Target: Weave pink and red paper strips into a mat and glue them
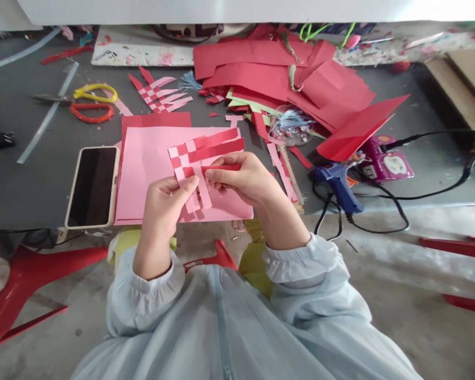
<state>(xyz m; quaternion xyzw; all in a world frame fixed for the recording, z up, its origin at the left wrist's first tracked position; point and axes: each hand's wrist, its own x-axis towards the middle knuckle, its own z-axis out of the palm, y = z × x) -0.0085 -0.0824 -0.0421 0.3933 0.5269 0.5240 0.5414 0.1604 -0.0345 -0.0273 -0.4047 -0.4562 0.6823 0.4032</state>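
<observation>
My left hand (167, 203) is closed in a pinch on the pink strips at the lower edge of a red and pink woven paper piece (198, 154). My right hand (241, 177) pinches a red strip (221, 168) at the weave's right side, fingers closed on it. The weave is held just above a pink paper sheet (146, 174) that lies on a red sheet on the grey table (31, 174). Both sleeves are pale blue.
A phone (93, 186) lies left of the pink sheet. Yellow and red scissors (89, 103) and another woven piece (158, 95) lie further back. A pile of red paper (293, 79) is at the back right; a blue glue gun (338, 184) with black cable lies right.
</observation>
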